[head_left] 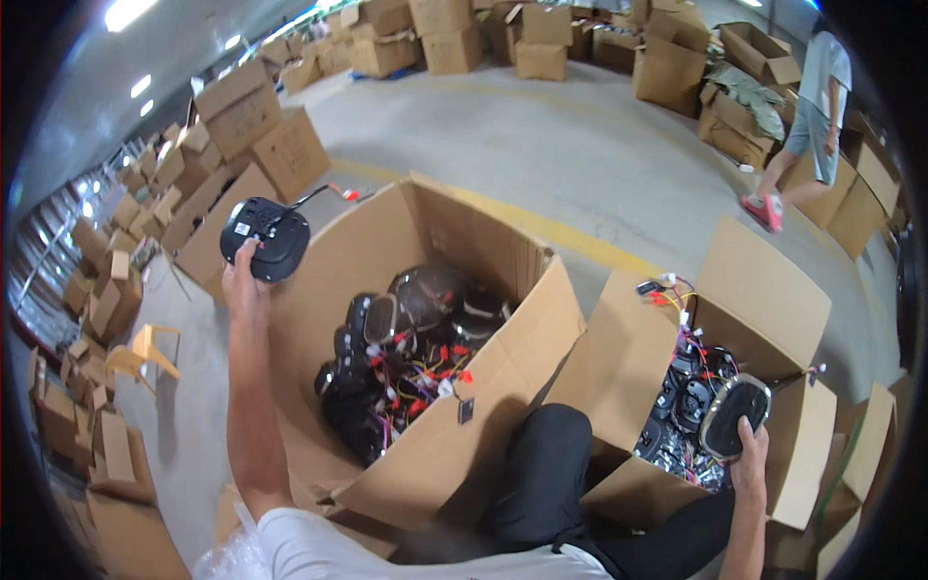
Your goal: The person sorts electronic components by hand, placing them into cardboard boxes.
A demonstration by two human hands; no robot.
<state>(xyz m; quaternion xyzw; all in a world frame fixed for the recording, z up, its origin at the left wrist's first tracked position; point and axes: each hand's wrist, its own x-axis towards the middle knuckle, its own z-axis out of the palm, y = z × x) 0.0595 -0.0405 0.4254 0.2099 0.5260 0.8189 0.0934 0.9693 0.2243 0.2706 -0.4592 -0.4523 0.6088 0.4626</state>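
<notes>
In my left hand [246, 280] I grip a black rounded electronic unit [278, 249], raised over the left rim of the large cardboard box [488, 411]. A short cable [311, 196] with a red and white connector sticks out of it. My right hand [750, 452] holds a similar rounded unit [732, 414] with a shiny rim, above the smaller open carton [764, 280]. Several black units [425, 295] lie in the large box among tangled wires with red and white plugs [425, 377]. The smaller carton also holds black units [683, 391], some looking wrapped in clear plastic.
Stacked cartons [290, 155] line the left side, and more boxes [541, 43] stand along the back. A small yellow stool [143, 356] is on the floor at left. Another person [817, 101] walks at the far right. My dark-trousered knee [546, 445] is between the two boxes.
</notes>
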